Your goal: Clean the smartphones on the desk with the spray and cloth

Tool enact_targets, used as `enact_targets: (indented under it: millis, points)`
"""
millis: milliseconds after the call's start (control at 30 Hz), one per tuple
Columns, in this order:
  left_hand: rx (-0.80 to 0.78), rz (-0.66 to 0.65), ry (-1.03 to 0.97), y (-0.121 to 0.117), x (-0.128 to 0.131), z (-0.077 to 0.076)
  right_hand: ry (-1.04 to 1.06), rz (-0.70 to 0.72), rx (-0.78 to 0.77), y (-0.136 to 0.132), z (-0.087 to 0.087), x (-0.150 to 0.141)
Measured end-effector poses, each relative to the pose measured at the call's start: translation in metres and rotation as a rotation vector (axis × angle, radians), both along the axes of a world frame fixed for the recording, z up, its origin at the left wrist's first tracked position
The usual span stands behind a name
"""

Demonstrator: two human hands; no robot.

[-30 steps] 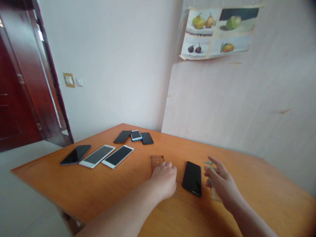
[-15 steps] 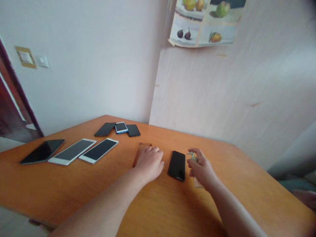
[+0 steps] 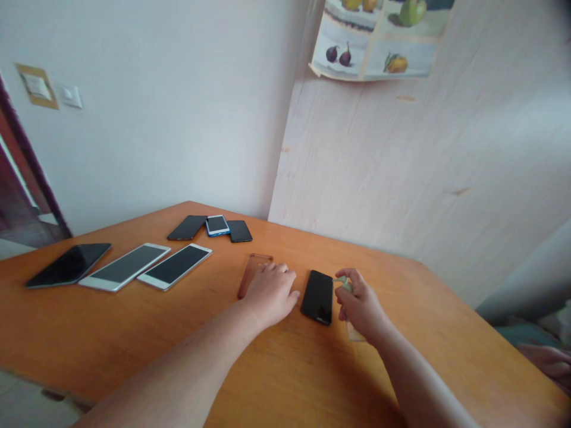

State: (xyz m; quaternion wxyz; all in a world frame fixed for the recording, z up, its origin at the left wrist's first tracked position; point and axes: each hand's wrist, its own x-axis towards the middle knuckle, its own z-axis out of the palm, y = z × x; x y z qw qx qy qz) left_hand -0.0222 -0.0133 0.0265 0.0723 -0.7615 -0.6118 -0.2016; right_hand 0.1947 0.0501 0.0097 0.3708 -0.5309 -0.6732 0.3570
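Note:
A black phone (image 3: 317, 298) lies face up on the wooden table between my hands. My right hand (image 3: 363, 306) is wrapped around a small spray bottle (image 3: 355, 333) with a clear body. Its pale green nozzle points left toward the phone, and my index finger lies over its top. On the other side, my left hand (image 3: 271, 296) hovers or rests palm down, thumb apart from the fingers. It partly covers a translucent reddish-brown phone case (image 3: 248, 274); whether it touches the case I cannot tell.
To the left lie a black tablet (image 3: 69, 265), a white tablet (image 3: 127, 267) and a white phone (image 3: 176, 267). Farther back are a dark device (image 3: 187, 227), a blue-edged phone (image 3: 217, 224) and a small black phone (image 3: 240, 231). A wall and a board (image 3: 357, 172) border the table (image 3: 285, 380).
The view has shifted slightly. The spray bottle's nozzle has come a little closer to the black phone, still in my right hand. My left hand stays by the case.

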Motion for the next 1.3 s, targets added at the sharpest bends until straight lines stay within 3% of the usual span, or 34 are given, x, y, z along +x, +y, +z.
enact_targets:
  millis: [733, 1300]
  points:
    - [-0.018, -0.026, 0.021, -0.0051, 0.0063, 0.0053, -0.073, 0.125, 0.018, -0.0044, 0.0016, -0.0014]
    - [-0.022, -0.029, 0.009, -0.0054, 0.0072, 0.0044, -0.017, 0.128, -0.027, -0.0041, 0.0016, 0.0003]
